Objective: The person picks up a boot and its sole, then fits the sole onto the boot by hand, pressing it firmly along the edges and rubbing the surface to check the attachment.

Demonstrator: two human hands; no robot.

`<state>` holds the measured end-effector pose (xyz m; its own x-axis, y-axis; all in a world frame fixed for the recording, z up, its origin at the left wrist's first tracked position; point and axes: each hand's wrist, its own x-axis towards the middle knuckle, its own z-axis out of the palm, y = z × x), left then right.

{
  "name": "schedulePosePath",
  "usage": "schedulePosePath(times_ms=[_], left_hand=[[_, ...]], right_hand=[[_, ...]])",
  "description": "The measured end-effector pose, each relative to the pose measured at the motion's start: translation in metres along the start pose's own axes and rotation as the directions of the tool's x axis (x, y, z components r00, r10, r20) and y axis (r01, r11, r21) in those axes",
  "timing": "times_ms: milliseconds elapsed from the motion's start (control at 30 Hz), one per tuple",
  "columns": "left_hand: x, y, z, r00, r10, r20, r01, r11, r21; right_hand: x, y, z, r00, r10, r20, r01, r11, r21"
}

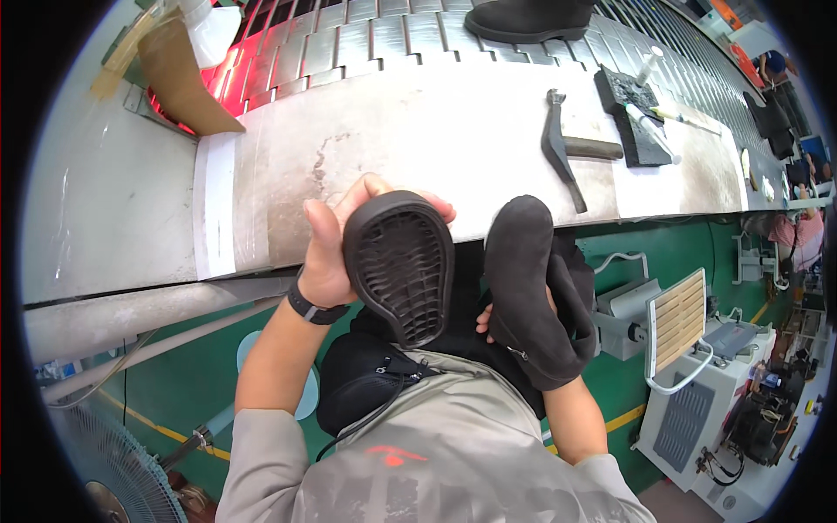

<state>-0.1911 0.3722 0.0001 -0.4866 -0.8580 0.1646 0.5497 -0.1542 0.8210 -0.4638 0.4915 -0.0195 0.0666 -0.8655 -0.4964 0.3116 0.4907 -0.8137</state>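
Head view shows the left hand (330, 253) gripping a black sole (401, 266), ribbed side up, its long way running from the table (418, 131) down toward the person. Just beside it, the right hand (488, 318) holds a dark boot (527, 288), toe pointing up.

A grey short-sleeved shirt (436, 453) is worn, marked with a small red print on the chest. A black band (312, 309) is seen on the left wrist. A black pouch (362, 379) with zip and cord is slung across the front. Both forearms are bare.
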Motion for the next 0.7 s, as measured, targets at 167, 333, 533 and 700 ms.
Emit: schedulePosePath(times_ms=[167, 333, 533, 700], left_hand=[[-0.002, -0.003, -0.010, 0.998, 0.046, 0.044, -0.050, 0.994, 0.101], [-0.004, 0.003, -0.008, 1.000, 0.028, 0.004, -0.028, 1.000, -0.012], [-0.022, 0.019, 0.012, 0.996, 0.008, -0.086, 0.000, 0.996, 0.093], [-0.023, 0.026, 0.022, 0.985, -0.026, -0.168, 0.037, 0.997, 0.062]], right_hand=[[0.004, 0.004, 0.002, 0.999, 0.020, -0.027, -0.019, 0.998, 0.067], [0.013, 0.021, -0.008, 0.997, 0.070, -0.042, -0.063, 0.987, 0.146], [0.009, 0.037, -0.023, 0.992, 0.127, -0.004, -0.125, 0.983, 0.134], [-0.017, 0.025, 0.010, 0.976, 0.170, 0.139, -0.209, 0.916, 0.343]])
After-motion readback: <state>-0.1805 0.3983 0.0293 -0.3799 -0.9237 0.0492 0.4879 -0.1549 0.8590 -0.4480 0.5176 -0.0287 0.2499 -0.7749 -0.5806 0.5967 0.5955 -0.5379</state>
